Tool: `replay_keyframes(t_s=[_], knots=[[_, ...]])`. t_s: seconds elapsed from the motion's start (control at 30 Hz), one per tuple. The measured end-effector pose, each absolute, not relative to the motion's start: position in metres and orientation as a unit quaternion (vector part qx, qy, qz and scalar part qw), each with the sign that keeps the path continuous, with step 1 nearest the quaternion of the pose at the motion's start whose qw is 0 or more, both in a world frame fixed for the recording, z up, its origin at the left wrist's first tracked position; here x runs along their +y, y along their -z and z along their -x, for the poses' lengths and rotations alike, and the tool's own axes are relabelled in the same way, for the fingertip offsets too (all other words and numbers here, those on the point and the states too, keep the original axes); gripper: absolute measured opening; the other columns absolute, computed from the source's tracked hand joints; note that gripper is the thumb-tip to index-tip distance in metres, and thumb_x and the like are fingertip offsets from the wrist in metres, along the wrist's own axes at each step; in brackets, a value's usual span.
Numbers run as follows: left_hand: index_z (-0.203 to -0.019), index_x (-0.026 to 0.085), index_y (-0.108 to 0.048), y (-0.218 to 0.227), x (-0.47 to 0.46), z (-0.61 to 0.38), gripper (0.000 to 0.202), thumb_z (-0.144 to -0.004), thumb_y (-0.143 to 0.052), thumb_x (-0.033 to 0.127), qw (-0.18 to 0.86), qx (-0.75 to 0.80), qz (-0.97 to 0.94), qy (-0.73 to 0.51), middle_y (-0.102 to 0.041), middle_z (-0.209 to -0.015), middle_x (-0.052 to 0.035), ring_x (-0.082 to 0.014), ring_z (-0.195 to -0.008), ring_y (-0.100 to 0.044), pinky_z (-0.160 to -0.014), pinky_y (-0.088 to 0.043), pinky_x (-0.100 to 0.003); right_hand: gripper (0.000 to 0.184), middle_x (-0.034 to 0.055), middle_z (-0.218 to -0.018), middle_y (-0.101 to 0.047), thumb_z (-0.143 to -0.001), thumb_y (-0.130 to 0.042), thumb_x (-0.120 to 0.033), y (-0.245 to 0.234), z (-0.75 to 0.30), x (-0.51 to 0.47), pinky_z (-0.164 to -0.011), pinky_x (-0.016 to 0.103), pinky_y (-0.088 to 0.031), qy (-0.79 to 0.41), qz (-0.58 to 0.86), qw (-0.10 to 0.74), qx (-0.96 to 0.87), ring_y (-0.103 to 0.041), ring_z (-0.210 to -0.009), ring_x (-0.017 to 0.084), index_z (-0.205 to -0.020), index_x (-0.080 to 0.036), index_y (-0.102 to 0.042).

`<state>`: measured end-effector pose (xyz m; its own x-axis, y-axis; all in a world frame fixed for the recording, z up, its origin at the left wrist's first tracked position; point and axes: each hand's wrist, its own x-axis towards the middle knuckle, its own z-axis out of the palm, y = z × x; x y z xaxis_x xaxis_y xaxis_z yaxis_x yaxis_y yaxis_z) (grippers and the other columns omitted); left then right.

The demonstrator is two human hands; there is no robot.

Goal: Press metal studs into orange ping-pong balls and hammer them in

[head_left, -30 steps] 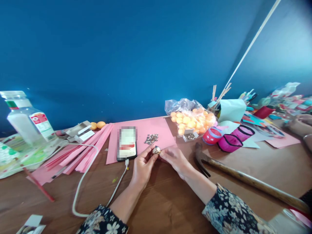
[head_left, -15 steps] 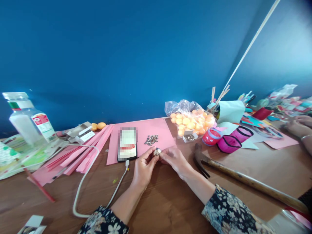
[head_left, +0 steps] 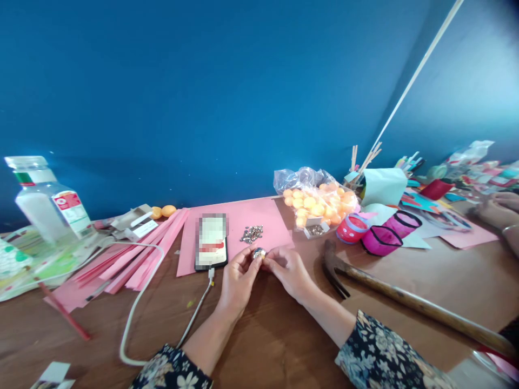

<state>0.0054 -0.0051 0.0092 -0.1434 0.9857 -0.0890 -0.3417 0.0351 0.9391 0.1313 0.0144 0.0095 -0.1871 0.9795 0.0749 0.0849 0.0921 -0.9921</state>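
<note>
Left hand [head_left: 236, 279] pinching shiny ball [head_left: 258, 252], right hand [head_left: 289, 271] at its 3 o'clock, grip unclear, silvery bits [head_left: 252, 234] at 12, phone [head_left: 213, 253] at 9, hammer [head_left: 405, 298] at 3

Wears a left sleeve [head_left: 172, 370] and a right sleeve [head_left: 385, 351] in matching cloth, near-black, printed with crowded flowers and leaves in cream, beige and greyish blue. Shows some larger, paler blossoms among smaller sprigs. Widens loosely at the cuffs [head_left: 349, 346], with forearms [head_left: 211, 335] bare beyond.
</note>
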Motion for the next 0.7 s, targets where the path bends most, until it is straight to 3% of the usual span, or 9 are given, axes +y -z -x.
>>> replay_keyframes(t_s=[0.17, 0.4, 0.6, 0.7], knots=[[-0.104, 0.015, -0.06, -0.008, -0.005, -0.006, 0.04, -0.066, -0.068, 0.026, 0.573, 0.444, -0.32, -0.61, -0.067, -0.102, -0.0077, -0.0197, -0.095, -0.061, -0.088, -0.046, -0.034, 0.017, 0.0014, -0.069, -0.062, -0.074, -0.06, -0.034, -0.006, -0.131, 0.013, -0.061, 0.026, -0.046, -0.438, 0.462, 0.448, -0.627, -0.057, -0.064, 0.015, -0.071, -0.018, -0.056], [-0.1, 0.016, -0.061, -0.008, -0.003, -0.005, 0.036, -0.067, -0.067, 0.028, 0.609, 0.414, -0.31, -0.601, -0.068, -0.096, -0.0057, -0.0175, -0.088, -0.062, -0.086, -0.047, -0.034, 0.014, 0.0024, -0.08, -0.063, -0.078, -0.056, -0.03, -0.015, -0.132, 0.014, -0.07, 0.029, -0.049, -0.484, 0.432, 0.44, -0.62, -0.062, -0.074, 0.017, -0.085, -0.02, -0.05], [-0.107, 0.019, -0.059, -0.005, -0.004, -0.005, 0.041, -0.068, -0.066, 0.029, 0.607, 0.414, -0.293, -0.612, -0.065, -0.099, -0.0048, -0.0145, -0.087, -0.061, -0.085, -0.048, -0.034, 0.019, 0.0061, -0.093, -0.06, -0.081, -0.05, -0.027, -0.049, -0.182, -0.004, -0.074, 0.028, -0.048, -0.255, 0.501, 0.397, -0.726, -0.059, -0.084, 0.017, -0.099, -0.02, -0.051], [-0.104, 0.017, -0.06, -0.004, -0.003, -0.005, 0.036, -0.07, -0.065, 0.028, 0.603, 0.405, -0.3, -0.618, -0.064, -0.097, -0.0046, -0.0136, -0.088, -0.06, -0.086, -0.047, -0.034, 0.023, 0.0078, -0.101, -0.059, -0.082, -0.047, -0.026, -0.049, -0.235, -0.015, -0.081, 0.033, -0.045, -0.078, 0.571, 0.31, -0.756, -0.058, -0.09, 0.02, -0.104, -0.02, -0.051]])
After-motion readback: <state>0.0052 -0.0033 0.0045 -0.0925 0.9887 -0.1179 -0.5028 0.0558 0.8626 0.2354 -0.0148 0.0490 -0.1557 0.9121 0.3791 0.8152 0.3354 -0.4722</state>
